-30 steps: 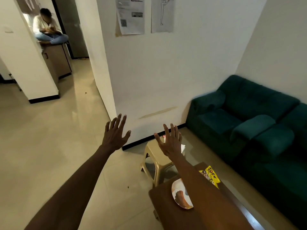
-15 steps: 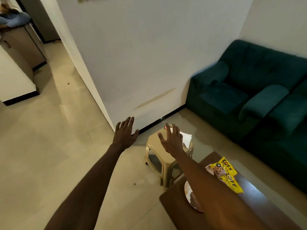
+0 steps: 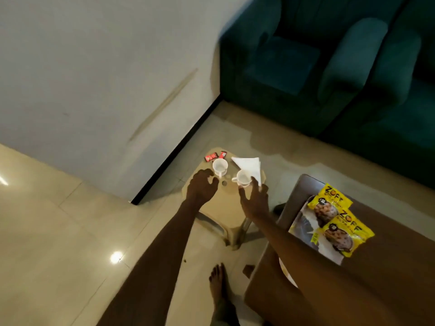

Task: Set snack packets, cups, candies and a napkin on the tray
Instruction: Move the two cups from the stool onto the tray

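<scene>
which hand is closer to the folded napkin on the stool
Right. The right hand has its fingers at the napkin's near corner; the left hand is across both cups, beside the far-left cup.

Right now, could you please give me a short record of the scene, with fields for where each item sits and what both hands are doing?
stool: beige plastic stool beside the dark wooden table
cups: two white ceramic cups on the stool
candies: two red-wrapped candies at the stool's far edge
napkin: white folded paper napkin on the stool
snacks: two yellow snack packets on the white patterned tray
left hand: open, near one cup
right hand: open, near the other cup
</scene>
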